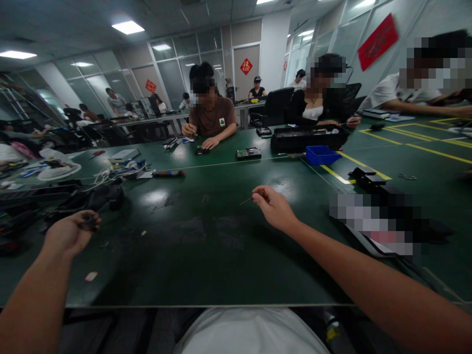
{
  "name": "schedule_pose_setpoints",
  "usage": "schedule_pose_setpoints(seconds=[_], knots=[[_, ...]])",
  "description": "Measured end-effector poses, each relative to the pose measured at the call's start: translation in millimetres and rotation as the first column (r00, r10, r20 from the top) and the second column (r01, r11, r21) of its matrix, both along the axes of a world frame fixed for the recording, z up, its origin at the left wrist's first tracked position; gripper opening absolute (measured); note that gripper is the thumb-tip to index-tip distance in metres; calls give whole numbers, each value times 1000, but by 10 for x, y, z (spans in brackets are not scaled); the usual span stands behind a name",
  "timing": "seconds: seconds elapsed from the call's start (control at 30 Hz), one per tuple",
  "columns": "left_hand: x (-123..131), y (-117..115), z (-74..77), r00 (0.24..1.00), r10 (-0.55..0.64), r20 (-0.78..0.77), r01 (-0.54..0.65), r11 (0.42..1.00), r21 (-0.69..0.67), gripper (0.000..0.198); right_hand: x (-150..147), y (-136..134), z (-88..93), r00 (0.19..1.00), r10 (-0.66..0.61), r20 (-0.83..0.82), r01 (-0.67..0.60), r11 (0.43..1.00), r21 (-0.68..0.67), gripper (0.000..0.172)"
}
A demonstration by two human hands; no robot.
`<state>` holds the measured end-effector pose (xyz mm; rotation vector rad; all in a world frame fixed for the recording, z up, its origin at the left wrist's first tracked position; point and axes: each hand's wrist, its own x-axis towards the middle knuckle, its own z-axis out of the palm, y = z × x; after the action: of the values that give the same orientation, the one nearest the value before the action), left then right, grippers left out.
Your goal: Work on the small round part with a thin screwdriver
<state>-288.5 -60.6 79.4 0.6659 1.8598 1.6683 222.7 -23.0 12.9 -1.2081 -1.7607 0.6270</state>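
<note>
A passage lies over the green table (191, 260) between left hand (70, 233) and right hand (275, 209), dark clutter (108, 197) blocking the left.

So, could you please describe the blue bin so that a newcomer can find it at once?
Start from the wide green table, then look beyond the right hand, slightly to its right. There, just in front of a long black casing, sits a small open bin. Bright blue sets it apart from the casing and the circuit-board device to its left.

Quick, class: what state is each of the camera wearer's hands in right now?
Left hand: closed on a dark part; exactly what cannot be told.
Right hand: closed, pinching a thin tool.
</note>
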Motion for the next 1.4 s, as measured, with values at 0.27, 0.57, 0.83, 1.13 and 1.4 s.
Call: schedule_pose_setpoints(seconds=[0.27, 0.57, 0.83, 1.13, 1.4], knots=[[1211, 407, -99, 885, -452, 111, 440, 890, 117, 21, 6, 13, 4, 1000, -19, 5, 19, 1000, 11, 20], [2615, 586, -266, 570, -817, -85, 822, 565, 75, 24, -8, -40, 82, 998, 40, 54, -41, 999, 25, 23], [3138, 605, -637, 362, -753, -550, 814, 543, -206, 48, -6, -94, 122, 1000, 8, 28, -11, 996, 90, 21], [2988, 671, -907, 278, -681, -677, 851, 501, -154, 35, -5, -51, 6, 935, 36, -352, -10, 997, 76, 20], [3004, 621, -876, 328, -688, -648, 839, 527, -134, 40, -20, -16, -36, 938, 44, -343, -21, 997, 70, 20]])
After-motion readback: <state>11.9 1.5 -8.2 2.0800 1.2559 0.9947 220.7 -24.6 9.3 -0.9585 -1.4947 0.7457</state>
